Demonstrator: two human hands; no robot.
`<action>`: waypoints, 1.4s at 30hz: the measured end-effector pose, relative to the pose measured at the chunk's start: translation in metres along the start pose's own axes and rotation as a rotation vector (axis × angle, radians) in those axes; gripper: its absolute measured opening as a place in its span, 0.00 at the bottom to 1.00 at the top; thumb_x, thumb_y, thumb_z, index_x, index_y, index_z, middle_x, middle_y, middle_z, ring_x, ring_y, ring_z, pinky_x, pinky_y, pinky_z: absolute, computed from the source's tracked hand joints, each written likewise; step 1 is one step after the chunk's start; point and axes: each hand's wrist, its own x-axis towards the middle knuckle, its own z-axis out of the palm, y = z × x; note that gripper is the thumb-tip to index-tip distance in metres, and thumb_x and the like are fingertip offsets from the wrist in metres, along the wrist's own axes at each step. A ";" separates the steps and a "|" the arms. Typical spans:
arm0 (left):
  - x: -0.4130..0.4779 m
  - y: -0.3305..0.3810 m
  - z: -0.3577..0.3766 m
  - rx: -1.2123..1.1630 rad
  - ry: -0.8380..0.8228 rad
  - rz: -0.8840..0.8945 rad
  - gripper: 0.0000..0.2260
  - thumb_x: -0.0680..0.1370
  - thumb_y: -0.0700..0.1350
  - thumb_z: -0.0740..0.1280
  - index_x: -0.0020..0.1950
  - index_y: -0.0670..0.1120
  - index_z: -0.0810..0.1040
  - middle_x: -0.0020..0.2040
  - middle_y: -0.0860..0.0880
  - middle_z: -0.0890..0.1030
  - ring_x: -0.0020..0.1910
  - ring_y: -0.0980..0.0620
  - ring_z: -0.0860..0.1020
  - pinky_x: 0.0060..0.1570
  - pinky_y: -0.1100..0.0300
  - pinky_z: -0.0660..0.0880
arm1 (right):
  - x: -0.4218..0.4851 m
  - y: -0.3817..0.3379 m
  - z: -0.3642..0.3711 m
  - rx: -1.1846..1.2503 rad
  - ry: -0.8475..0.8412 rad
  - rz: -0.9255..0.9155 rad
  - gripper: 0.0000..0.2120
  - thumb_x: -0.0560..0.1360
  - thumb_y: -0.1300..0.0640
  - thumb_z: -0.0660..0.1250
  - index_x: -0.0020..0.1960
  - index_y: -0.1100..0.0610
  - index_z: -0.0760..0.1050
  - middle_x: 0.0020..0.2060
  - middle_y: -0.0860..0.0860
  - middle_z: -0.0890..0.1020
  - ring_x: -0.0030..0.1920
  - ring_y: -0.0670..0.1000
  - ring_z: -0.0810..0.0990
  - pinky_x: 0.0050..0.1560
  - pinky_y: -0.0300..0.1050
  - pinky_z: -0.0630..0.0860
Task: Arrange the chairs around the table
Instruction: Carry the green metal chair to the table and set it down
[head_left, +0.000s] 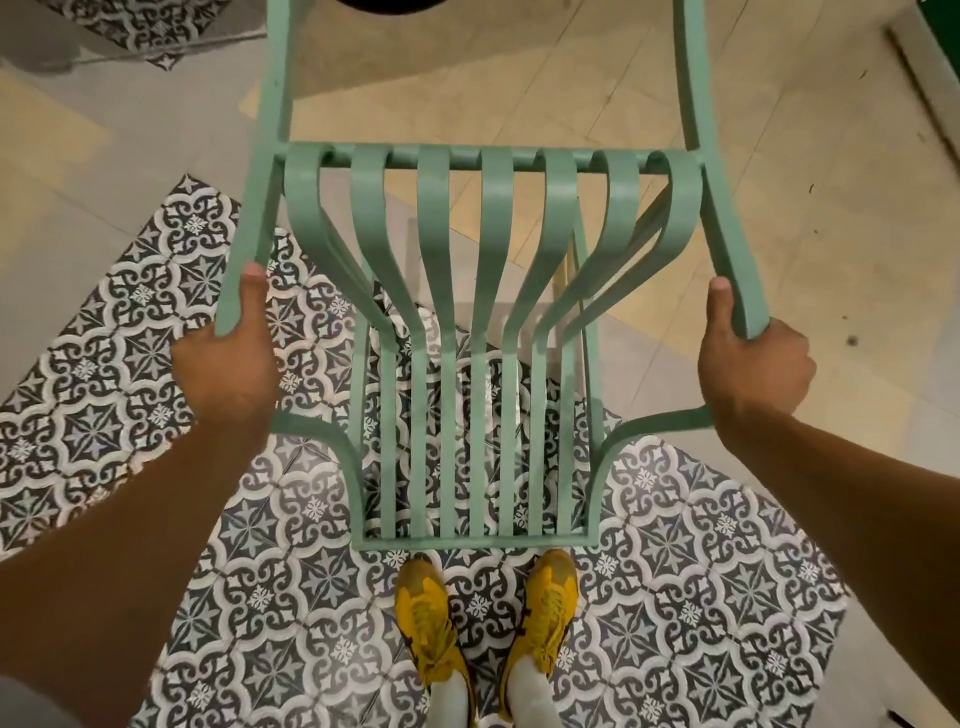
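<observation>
A mint-green metal chair (488, 291) with curved slats fills the middle of the view, seen from behind and above. It looks tipped, with its front legs running up out of the top of the frame. My left hand (228, 358) grips the left armrest, thumb on top. My right hand (753, 364) grips the end of the right armrest. A dark round edge, possibly the table (389, 4), shows at the very top, just beyond the chair.
I stand on patterned black-and-white tiles (701, 597), my yellow shoes (488, 618) right behind the chair's back. Plain beige floor (779, 171) lies ahead and to the right. A green object's corner (943, 52) shows at the top right.
</observation>
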 end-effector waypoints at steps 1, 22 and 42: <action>0.002 0.000 0.001 -0.021 0.003 -0.010 0.40 0.59 0.87 0.61 0.38 0.50 0.72 0.34 0.50 0.75 0.31 0.51 0.75 0.28 0.55 0.69 | 0.000 -0.004 0.000 0.006 0.009 -0.006 0.35 0.76 0.21 0.58 0.52 0.53 0.75 0.36 0.50 0.78 0.31 0.46 0.76 0.30 0.35 0.71; -0.002 0.100 -0.093 0.279 -0.209 0.013 0.50 0.72 0.82 0.59 0.55 0.33 0.83 0.48 0.33 0.85 0.47 0.35 0.85 0.53 0.42 0.82 | 0.025 -0.093 -0.101 -0.199 -0.336 0.057 0.34 0.77 0.27 0.65 0.53 0.60 0.78 0.37 0.54 0.81 0.17 0.50 0.80 0.17 0.36 0.72; 0.046 0.177 -0.104 0.220 -0.206 -0.002 0.31 0.74 0.67 0.70 0.48 0.36 0.79 0.32 0.41 0.80 0.20 0.48 0.73 0.27 0.58 0.75 | 0.042 -0.161 -0.140 -0.030 -0.339 -0.060 0.24 0.78 0.35 0.69 0.44 0.58 0.81 0.37 0.53 0.86 0.20 0.47 0.82 0.22 0.40 0.77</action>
